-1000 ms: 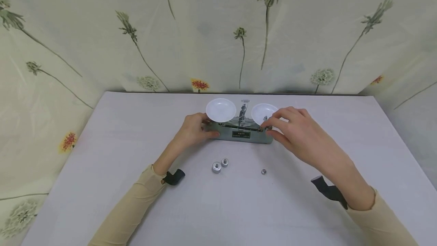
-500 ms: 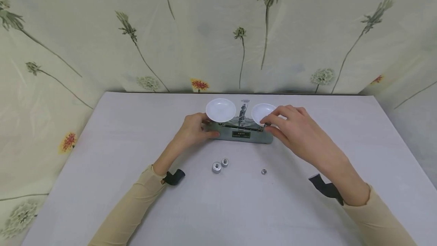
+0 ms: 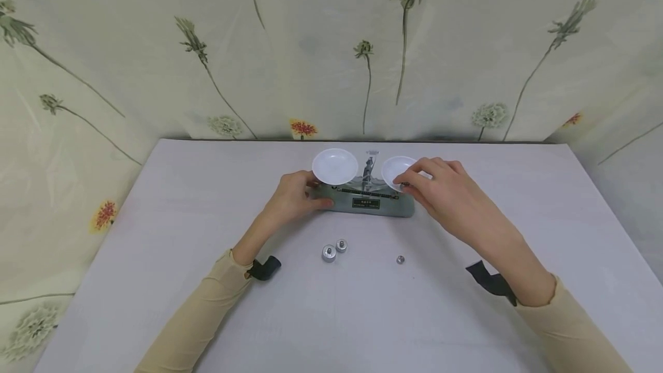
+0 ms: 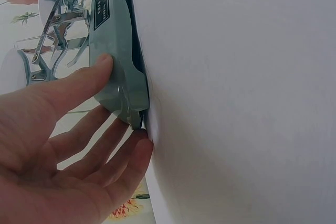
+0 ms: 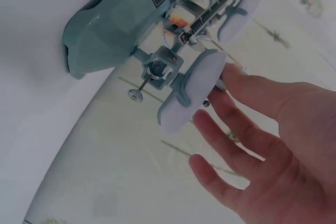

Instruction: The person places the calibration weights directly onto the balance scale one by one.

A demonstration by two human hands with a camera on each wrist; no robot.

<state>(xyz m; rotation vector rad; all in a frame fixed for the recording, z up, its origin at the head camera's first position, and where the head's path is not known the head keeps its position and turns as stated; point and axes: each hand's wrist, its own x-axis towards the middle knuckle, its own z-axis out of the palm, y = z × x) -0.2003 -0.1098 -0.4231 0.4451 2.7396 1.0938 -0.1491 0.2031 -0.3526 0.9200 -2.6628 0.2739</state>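
Fingers point(image 4: 134, 169) of the left hand point(image 3: 291, 195) are gripping; those of the right hand point(image 3: 450, 206) are pinching. Flower-printed cloth point(image 3: 311, 62) is forming the backdrop beyond both sets of fingers. White-covered bench point(image 3: 233, 315) is extending beneath them. Grey-green balance point(image 3: 385, 207) is standing on it between the two hands: left thumb is pressing its front face, other left fingers are curling about its end. First white pan point(image 3: 334, 167) is resting just above the left fingers; second white pan point(image 3: 392, 170) is lying at the right fingertips, which are partly covering it in the head view. Dark label point(image 3: 366, 204) is facing front between the thumbs. Large weight point(image 3: 328, 253) is standing on the near side of the left fingers, medium weight point(image 3: 341, 246) just beside it. Small weight point(image 3: 400, 259) is sitting apart, on the near side of the right fingertips. Right thumb and forefinger are holding a metal piece point(image 5: 221, 84) at the second white pan, its form mostly hidden. Dark knob point(image 5: 206, 104) is showing just beside those fingertips.
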